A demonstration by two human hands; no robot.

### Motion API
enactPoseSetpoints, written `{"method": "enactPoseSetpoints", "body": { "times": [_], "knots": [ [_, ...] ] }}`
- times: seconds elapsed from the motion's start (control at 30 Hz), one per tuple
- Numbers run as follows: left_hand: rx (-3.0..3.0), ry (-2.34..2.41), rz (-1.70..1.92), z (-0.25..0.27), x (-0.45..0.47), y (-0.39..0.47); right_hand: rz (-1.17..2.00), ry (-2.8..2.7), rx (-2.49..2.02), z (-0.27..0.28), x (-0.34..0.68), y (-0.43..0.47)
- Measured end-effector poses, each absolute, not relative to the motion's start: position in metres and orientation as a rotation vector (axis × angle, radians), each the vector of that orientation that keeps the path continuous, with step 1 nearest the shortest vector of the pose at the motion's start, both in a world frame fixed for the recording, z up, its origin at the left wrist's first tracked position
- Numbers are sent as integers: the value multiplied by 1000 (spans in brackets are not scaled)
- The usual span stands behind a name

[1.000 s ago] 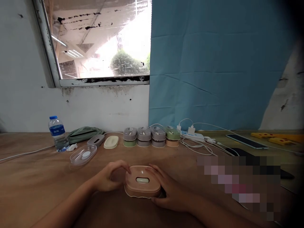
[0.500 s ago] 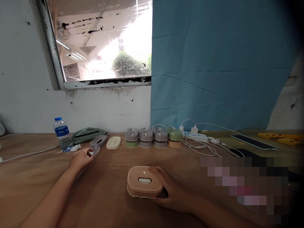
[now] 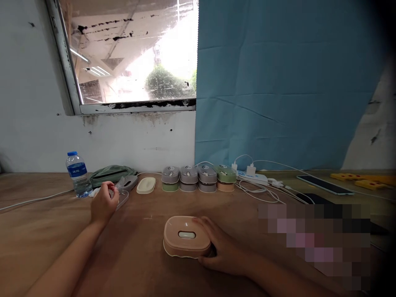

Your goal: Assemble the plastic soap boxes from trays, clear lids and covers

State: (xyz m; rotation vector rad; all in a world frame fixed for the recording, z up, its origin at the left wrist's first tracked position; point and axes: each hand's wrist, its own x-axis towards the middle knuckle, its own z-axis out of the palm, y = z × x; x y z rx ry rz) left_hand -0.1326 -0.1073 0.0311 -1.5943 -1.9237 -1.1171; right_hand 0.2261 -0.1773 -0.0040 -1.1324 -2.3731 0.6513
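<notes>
Nearest: brown wooden tabletop (image 3: 148, 268), and on it our landmark, the peach-pink rounded plastic box (image 3: 185, 242), with a cream lower edge and an oblong slot in its top showing a pale insert. It sits in front of us, flat on the wood.

Our right hand (image 3: 224, 249) is at the box's right end: spread, fingers over the top's far right corner, thumb by the near right corner. Our left hand (image 3: 103, 203) is well left of and beyond the box, fingers curled, fingertips bunched at a clear plastic lid (image 3: 123, 199). We can't tell whether they pinch it; hand covers most of it.

Past the left hand, up-left of the box: a grey oval plastic lid with a slot (image 3: 132, 182), and right of that a cream oval plastic piece (image 3: 146, 185), lying flat. Further left of the box stands a clear plastic water bottle with blue cap and label (image 3: 78, 175), crumpled white tissue (image 3: 94, 192) by its base, and a green fabric pouch (image 3: 109, 175) beside it.

Straight beyond the box, a row of four two-tier plastic boxes (image 3: 188, 180): grey over green, two all grey, green over orange. Beyond the box to the right: tangled white cables (image 3: 247, 188), a white power strip (image 3: 253, 177), a dark-screened phone (image 3: 324, 185), yellow pieces (image 3: 359, 182). A pixelated patch hides things nearer.

Farthest, behind the box: white wall (image 3: 139, 142), metal-framed window (image 3: 133, 62), blue sheet (image 3: 278, 82).
</notes>
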Motion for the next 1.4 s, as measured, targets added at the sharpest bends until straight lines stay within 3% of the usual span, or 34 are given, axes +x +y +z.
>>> {"method": "enactPoseSetpoints", "body": {
  "times": [0.13, 0.37, 0.63, 0.8, 0.9, 1.03, 1.17, 1.4],
  "knots": [
    [-1664, -1682, -1549, 30, -90, -122, 615, -2357, -1098, -5, 225, -178],
    [-2192, -1369, -2741, 27, -8, -150, 463, -2272, -1051, 0, 225, -179],
    [-2494, -1286, -3238, 27, 11, -168, 444, -2134, -965, 9, 218, -193],
    [-2706, -1100, -3348, 18, 12, -171, 628, -1960, -889, -3, 211, -194],
    [-3076, -1030, -3158, 13, 15, -176, 724, -1806, -881, -5, 205, -192],
    [-3475, -993, -2735, 12, 20, -184, 594, -1706, -1013, 2, 198, -190],
    [-3313, -944, -2723, 10, 8, -172, 407, -1765, -1053, 8, 203, -184],
    [-2896, -1800, -2754, -14, -26, -124, 635, -1841, -880, -8, 217, -168]
  ]
}}
